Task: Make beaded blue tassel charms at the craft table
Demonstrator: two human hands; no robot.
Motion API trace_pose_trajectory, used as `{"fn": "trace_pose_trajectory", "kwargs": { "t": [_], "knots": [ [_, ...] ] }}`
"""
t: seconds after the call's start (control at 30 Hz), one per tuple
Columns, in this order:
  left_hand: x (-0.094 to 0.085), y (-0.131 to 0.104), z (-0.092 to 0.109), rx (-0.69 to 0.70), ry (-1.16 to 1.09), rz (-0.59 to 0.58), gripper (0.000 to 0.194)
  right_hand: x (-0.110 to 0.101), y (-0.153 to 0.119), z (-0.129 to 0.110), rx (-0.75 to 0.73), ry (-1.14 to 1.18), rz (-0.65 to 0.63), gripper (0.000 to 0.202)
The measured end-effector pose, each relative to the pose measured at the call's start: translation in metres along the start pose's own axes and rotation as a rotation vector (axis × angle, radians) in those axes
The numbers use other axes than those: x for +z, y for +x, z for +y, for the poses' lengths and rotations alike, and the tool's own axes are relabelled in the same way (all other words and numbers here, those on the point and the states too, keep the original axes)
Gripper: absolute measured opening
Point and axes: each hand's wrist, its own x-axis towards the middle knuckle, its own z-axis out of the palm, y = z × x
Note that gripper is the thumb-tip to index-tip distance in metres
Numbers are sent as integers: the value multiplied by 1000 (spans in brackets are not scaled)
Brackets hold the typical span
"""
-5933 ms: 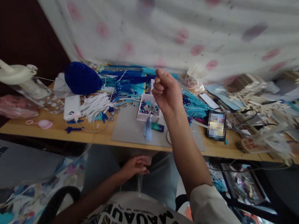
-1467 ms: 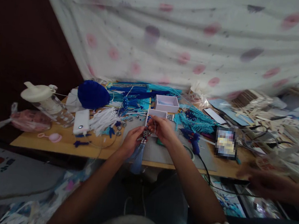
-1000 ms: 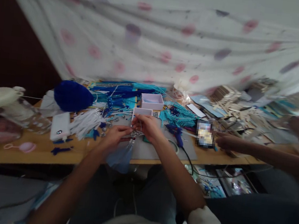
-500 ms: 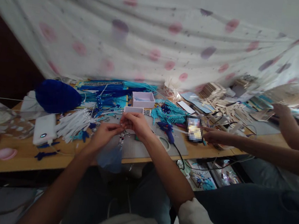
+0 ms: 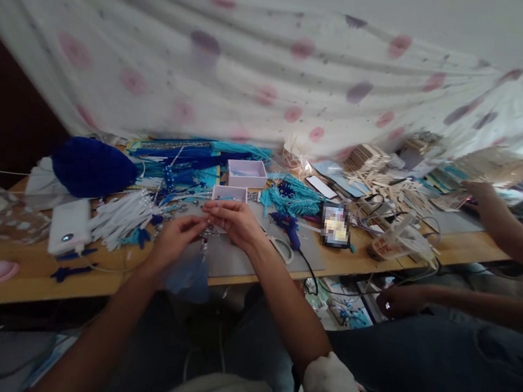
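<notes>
My left hand (image 5: 175, 236) and my right hand (image 5: 238, 223) meet over the table's front edge, thumbs and fingertips pinched close together. Between them is a small beaded strand (image 5: 204, 243), its exact shape partly hidden by my fingers. Beneath it hangs a translucent blue piece (image 5: 192, 277), reaching below the table edge. Just behind my right hand stands a small white box (image 5: 230, 192), with a lilac-white open box (image 5: 247, 174) farther back. Scissors with white handles (image 5: 282, 249) lie right of my right wrist, beside a blue glue gun (image 5: 290, 227).
A white power bank (image 5: 69, 229), white strips (image 5: 122, 215) and a dark blue bundle (image 5: 92, 167) lie left. Teal feather-like pieces (image 5: 294, 196), a phone (image 5: 336, 224) and wooden sticks (image 5: 390, 185) lie right. A co-worker's hands (image 5: 403, 298) are at the right.
The co-worker's nearer hand has moved from beside the phone down below the table edge, uncovering a plastic cup. My hands stay together with slight finger movement. The view has shifted slightly.
</notes>
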Motion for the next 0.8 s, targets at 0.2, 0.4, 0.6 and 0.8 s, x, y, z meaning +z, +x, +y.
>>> {"fn": "trace_pose_trajectory", "kwargs": {
  "t": [0.2,0.4,0.6,0.8],
  "knots": [
    [13,-12,4,-68,-157,120,55,-3,-5,8,-37,67,13,28],
    [12,-19,1,-36,-52,104,53,0,-8,13,-73,130,94,22],
    [8,-26,5,20,166,22,43,6,-11,17,-128,198,175,26],
    [16,-43,15,45,237,-61,35,14,-20,16,-145,132,288,31]
  ]
}}
